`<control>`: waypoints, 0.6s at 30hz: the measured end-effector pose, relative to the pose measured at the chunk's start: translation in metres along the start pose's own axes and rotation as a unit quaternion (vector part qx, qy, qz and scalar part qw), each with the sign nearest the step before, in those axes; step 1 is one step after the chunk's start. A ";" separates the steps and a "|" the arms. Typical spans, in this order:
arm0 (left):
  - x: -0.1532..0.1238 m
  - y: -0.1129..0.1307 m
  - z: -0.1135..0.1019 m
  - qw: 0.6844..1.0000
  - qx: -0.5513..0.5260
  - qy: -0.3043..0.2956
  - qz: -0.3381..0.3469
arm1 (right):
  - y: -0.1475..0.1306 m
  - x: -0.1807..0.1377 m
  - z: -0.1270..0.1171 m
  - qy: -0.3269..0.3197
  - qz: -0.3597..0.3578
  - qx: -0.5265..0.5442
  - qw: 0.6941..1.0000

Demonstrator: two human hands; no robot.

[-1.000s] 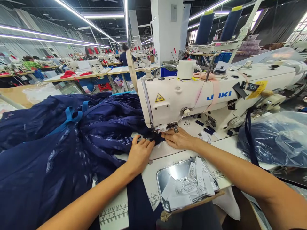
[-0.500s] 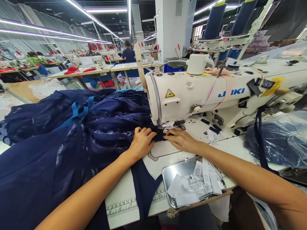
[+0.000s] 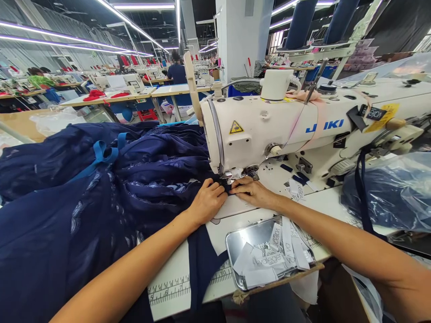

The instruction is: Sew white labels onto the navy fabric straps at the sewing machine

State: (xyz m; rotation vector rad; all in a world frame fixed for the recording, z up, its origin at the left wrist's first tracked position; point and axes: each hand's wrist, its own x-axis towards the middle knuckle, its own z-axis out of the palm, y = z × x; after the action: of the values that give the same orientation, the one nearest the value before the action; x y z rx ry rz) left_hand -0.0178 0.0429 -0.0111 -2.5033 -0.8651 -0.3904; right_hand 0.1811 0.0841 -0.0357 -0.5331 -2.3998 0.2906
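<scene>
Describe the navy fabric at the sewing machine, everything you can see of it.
The navy fabric looks thin and soft, bunched in many folds, with paler lace-like patches. A looped bright blue band lies on it. The heap covers the table left of the sewing machine, a dark part reaching the needle area. There the left hand rests on it and the right hand is at its edge.

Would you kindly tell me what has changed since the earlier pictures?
The left hand has moved rightward, closing up on the right hand at the sewing machine. The loose navy strip hangs differently. Neither hand visibly let go: both remain at the dark blue fabric. The metal tray of labels stayed put.
</scene>
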 end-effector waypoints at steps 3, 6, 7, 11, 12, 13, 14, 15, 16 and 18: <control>0.000 -0.002 0.001 0.999 -0.023 -0.019 0.020 | 0.000 0.000 -0.002 0.000 -0.013 -0.004 1.000; 0.000 -0.003 -0.002 0.997 -0.050 -0.050 0.010 | -0.005 0.002 -0.006 -0.027 -0.036 -0.056 0.997; -0.001 -0.002 -0.003 0.997 -0.058 -0.057 0.001 | -0.007 0.002 -0.007 -0.040 -0.044 -0.084 0.995; -0.009 -0.001 -0.009 0.992 -0.099 -0.063 -0.047 | -0.018 0.004 -0.008 -0.080 -0.055 -0.187 0.978; -0.011 -0.001 -0.010 0.990 -0.111 -0.066 -0.056 | -0.019 0.004 -0.008 -0.083 -0.053 -0.199 0.975; -0.014 -0.001 -0.011 0.988 -0.124 -0.071 -0.062 | -0.020 0.003 -0.008 -0.082 -0.050 -0.205 0.974; -0.016 -0.002 -0.012 0.986 -0.135 -0.079 -0.065 | -0.021 0.003 -0.008 -0.079 -0.050 -0.208 0.974; -0.018 -0.003 -0.012 0.984 -0.144 -0.085 -0.067 | -0.020 0.002 -0.007 -0.074 -0.050 -0.207 0.974; -0.019 -0.003 -0.012 0.982 -0.148 -0.090 -0.069 | -0.020 0.001 -0.007 -0.069 -0.051 -0.204 0.975; -0.020 -0.004 -0.013 0.981 -0.153 -0.099 -0.070 | -0.019 0.000 -0.007 -0.060 -0.055 -0.195 0.977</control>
State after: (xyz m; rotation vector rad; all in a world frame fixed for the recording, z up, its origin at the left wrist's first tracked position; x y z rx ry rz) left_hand -0.0374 0.0293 -0.0066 -2.8085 -1.1400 -0.3445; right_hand 0.1800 0.0678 -0.0242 -0.5654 -2.6057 -0.2086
